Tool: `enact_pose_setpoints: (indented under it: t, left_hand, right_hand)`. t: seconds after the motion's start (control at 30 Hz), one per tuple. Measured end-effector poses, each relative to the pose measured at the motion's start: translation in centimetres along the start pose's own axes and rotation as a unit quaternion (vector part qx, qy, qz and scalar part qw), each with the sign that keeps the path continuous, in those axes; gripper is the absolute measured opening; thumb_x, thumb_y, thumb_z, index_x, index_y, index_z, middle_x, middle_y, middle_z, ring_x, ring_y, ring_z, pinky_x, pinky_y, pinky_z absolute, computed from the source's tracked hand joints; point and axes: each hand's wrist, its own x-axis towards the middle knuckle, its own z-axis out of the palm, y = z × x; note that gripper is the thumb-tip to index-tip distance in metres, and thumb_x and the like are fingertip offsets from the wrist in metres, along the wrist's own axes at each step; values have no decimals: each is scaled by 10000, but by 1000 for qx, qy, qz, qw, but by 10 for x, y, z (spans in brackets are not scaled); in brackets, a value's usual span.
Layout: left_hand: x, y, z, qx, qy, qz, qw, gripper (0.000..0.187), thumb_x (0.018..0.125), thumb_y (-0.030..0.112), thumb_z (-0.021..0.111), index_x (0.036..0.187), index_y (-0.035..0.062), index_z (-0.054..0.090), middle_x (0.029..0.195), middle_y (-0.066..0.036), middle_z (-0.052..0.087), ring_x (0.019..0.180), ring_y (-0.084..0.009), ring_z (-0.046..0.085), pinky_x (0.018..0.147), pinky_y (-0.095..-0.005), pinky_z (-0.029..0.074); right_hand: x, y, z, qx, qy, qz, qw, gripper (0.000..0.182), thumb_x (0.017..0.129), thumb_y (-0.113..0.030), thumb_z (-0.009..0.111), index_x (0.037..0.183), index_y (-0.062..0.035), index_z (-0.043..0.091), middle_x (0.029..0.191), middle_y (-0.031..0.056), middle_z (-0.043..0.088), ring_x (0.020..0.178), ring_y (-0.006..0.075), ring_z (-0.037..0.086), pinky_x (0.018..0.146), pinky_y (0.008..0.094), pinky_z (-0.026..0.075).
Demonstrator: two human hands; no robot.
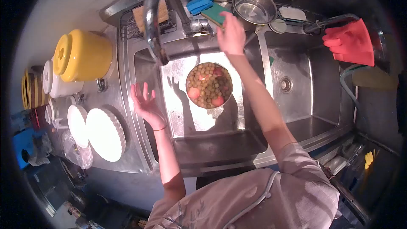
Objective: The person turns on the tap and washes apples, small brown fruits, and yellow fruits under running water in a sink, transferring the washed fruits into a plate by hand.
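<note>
My right hand [232,34] reaches to the back ledge of the sink, slightly blurred, its fingers and thumb closed around the near end of a green scouring sponge [213,13]. My left hand [145,105] is held up over the left rim of the sink, palm showing, fingers spread and nothing in them. Below and between both hands, a round bowl [187,88] stands in the left basin [178,118]. It is full of small round greenish-brown fruits with several larger red ones among them.
A faucet [152,21] arches over the left basin. Behind lie a blue brush [200,5] and a metal pot [254,7]. Pink rubber gloves [351,42] hang at the right. White fluted dishes [106,135] and a yellow lidded pot [89,55] stand on the left counter.
</note>
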Motion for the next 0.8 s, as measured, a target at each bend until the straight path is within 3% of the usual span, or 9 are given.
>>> enact_pose_setpoints:
  t: [0.1,0.2,0.43,0.57,0.63,0.67,0.7,0.73,0.8]
  left_hand:
    - [-15,14,-24,33,2,10,999,570,889,449,296,1328,85,311,1343,-78,345,1166,-240,418,893,-361,342]
    - [-48,14,-51,59,5,-45,997,585,879,471,303,1329,96,314,1342,-74,342,1153,-233,422,889,-350,338]
    - [-130,29,-115,90,19,-145,985,625,855,511,307,1338,112,303,1373,-59,306,1159,-229,412,883,-346,332]
    - [-142,44,-150,74,15,-154,985,615,865,505,325,1334,108,303,1385,-48,293,1155,-217,416,851,-335,348]
    - [-140,43,-172,98,16,-151,984,624,867,508,334,1337,100,294,1381,-49,299,1154,-213,417,834,-336,359]
    - [-139,41,-178,101,21,-155,982,625,867,509,333,1338,100,292,1381,-50,299,1156,-212,416,835,-338,359]
    - [-140,39,-186,107,28,-161,981,626,867,509,332,1339,99,290,1381,-51,299,1159,-211,414,836,-340,359]
    - [-136,35,-195,99,26,-177,979,621,872,509,324,1342,105,287,1386,-55,289,1172,-213,406,871,-352,346]
    - [-134,45,-195,79,13,-186,979,619,873,510,321,1341,107,291,1391,-58,280,1181,-215,399,894,-361,333]
  right_hand:
    - [2,5,-19,120,-69,75,988,425,702,-186,691,1049,-85,468,730,58,474,692,232,508,619,332,423]
    - [-4,-17,-23,60,-159,24,985,454,693,-269,694,1038,-93,455,833,93,535,782,288,546,638,386,437]
    - [-5,3,-14,-68,-109,42,991,477,670,-212,704,1051,-93,443,965,125,556,918,317,542,730,431,446]
    - [-13,2,-18,-103,-30,179,978,434,690,-263,701,1009,-63,486,967,125,567,912,305,552,730,415,445]
    - [-31,5,4,63,39,261,962,322,787,-316,611,869,-11,548,808,137,589,769,318,566,689,392,437]
    - [-52,17,25,162,39,233,958,289,847,-304,525,814,-19,565,713,121,585,696,277,567,647,385,433]
    - [-73,-9,13,369,-116,369,845,281,881,-280,458,792,-42,578,718,100,595,668,200,566,569,333,431]
    - [-91,-36,13,400,-176,422,794,281,901,-251,411,802,-48,579,712,80,592,636,138,551,494,272,417]
    - [-124,-62,25,586,-261,538,547,326,938,-232,317,958,21,522,812,122,592,720,196,576,599,266,480]
